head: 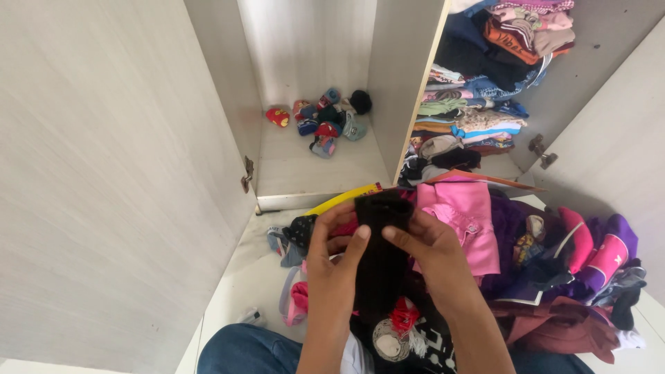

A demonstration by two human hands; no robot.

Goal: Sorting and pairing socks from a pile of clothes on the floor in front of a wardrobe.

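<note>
Both hands, the left hand (332,253) and the right hand (433,253), grip a black sock (381,242) above the clothes pile (554,277), just before the cupboard (312,173). Folding seems underway; next, it needs rolling tight.

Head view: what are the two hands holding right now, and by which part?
Both hands hold a black sock near its upper end: left hand and right hand pinch it from either side, thumbs on its front.
</note>
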